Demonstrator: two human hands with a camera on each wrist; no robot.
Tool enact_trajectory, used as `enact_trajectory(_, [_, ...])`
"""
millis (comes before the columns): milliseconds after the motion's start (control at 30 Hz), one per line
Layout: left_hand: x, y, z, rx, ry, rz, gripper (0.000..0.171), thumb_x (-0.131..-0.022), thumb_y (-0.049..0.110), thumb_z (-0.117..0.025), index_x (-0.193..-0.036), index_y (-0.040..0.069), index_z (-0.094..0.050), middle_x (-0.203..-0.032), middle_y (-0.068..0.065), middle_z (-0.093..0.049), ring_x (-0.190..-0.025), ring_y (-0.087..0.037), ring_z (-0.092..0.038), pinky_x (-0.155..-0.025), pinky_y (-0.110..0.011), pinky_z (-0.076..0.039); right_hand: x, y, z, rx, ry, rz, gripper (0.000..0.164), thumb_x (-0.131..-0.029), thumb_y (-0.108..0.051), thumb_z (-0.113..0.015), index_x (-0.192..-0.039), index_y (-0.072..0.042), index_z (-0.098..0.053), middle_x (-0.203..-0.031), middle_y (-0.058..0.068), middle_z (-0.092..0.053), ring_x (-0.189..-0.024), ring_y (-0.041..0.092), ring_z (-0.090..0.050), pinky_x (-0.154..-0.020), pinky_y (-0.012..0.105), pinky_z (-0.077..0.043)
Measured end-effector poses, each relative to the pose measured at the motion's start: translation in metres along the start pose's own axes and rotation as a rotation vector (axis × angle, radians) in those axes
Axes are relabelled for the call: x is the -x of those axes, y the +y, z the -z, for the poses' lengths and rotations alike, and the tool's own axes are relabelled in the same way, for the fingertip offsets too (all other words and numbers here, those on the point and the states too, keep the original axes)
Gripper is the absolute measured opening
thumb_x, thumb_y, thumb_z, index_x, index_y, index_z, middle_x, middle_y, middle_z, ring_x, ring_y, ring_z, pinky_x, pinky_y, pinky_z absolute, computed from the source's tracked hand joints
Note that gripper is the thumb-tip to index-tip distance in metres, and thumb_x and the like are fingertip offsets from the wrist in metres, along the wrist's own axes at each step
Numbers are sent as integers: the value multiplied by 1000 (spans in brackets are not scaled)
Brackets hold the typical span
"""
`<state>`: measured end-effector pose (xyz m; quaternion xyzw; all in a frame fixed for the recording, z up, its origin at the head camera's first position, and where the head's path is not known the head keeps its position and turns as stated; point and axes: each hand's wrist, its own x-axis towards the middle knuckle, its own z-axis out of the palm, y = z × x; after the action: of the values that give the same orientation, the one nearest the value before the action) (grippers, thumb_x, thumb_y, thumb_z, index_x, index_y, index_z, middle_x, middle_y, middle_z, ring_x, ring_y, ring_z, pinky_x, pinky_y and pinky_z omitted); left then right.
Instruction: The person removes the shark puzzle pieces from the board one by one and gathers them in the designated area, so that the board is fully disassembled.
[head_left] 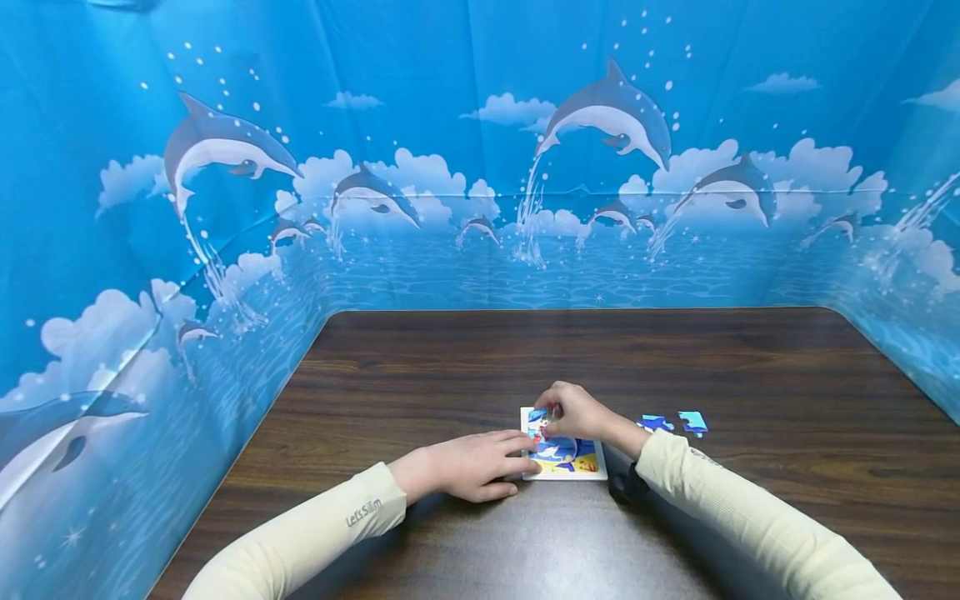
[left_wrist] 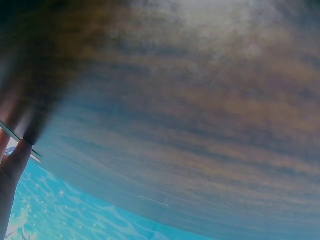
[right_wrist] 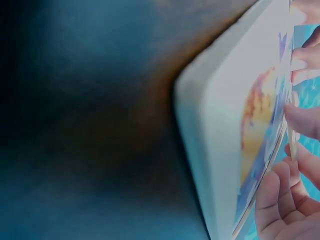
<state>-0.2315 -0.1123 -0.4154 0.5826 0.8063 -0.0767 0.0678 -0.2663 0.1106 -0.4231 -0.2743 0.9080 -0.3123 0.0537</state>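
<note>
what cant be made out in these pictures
Head view: part of the jigsaw puzzle, hidden by the right hand.
Head view: bottom of the left loose jigsaw piece, behind the right sleeve.
Left wrist view: most of the left hand, cut off by left edge.
Right wrist view: grain of tabletop, blurred.

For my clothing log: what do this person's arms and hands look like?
The left hand and right hand are ungloved. The left sleeve and right sleeve are pale cream with dark lettering near each cuff, partly hidden on the right. Something black, unclear, shows beneath the right wrist.
</note>
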Motion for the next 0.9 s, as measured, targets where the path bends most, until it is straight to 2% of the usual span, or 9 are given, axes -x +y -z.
enact_trajectory(133, [-1, 0, 0, -5, 6, -3, 43, -100, 34, -39, -141, 21, -40, -150, -4, -33, -141, -20, -31, -112, -33, -33, 1, 1, 3, -20, 31, -4, 27, -76, -4, -74, -101, 1, -67, -86, 8, -57, -70, 10, -49, -59, 20, -42])
enact_trajectory(300, [-1, 1, 1, 8, -3, 7, 43, -100, 34, -39, -141, 22, -39, -150, -4, -33, -141, -21, -31, -112, -34, -33, 5, 8, 11, -64, 66, -63, 28, -77, -5, -74, -103, 0, -67, -89, 9, -57, -72, 11, -49, -63, 23, -43])
enact_trajectory(600, [-2, 1, 0, 20, -5, 19, 43, -100, 35, -40, -141, 23, -39, -150, -3, -33, -140, -21, -31, -112, -34, -34, 21, 29, 33, -241, 77, -125, 29, -78, -3, -70, -106, 4, -63, -89, 12, -57, -71, 14, -48, -60, 24, -42])
enact_trajectory(900, [-2, 1, -1, 5, 9, 12, 42, -100, 35, -40, -140, 23, -40, -149, -4, -34, -139, -21, -33, -112, -34, -34, 39, 42, 45, -281, 116, -182, 30, -78, -3, -69, -107, 4, -62, -91, 13, -58, -70, 13, -48, -58, 23, -42])
